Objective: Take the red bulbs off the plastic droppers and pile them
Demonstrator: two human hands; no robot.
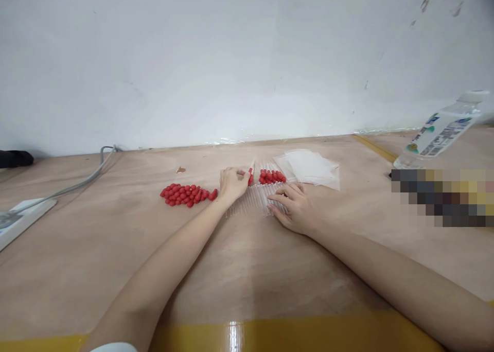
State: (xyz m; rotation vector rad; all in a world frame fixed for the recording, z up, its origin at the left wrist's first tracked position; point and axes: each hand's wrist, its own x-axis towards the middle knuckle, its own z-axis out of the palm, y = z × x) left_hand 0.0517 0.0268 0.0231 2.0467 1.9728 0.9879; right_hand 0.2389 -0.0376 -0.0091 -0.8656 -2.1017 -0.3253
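My left hand (233, 183) is closed in a pinch at the left end of a row of clear thin tubes (254, 200). Between its fingertips is a red rubber bulb (250, 176), with a slim clear tube pointing up from it, like a dropper. My right hand (293, 207) rests on the right side of the tube row, its thumb and fingers apart. Beyond the row, several red-bulbed droppers (272, 176) lie side by side, their clear tubes pointing away. Left of my left hand is a pile of loose red rubber bulbs (185, 193).
White sheets and clear film (311, 166) lie at the back right. A tilted-looking plastic bottle (443, 130) stands far right, beside a blurred-out patch. A grey cable (83, 181) runs to a white power strip (27, 218) at left. A white wall (193, 64) borders the table.
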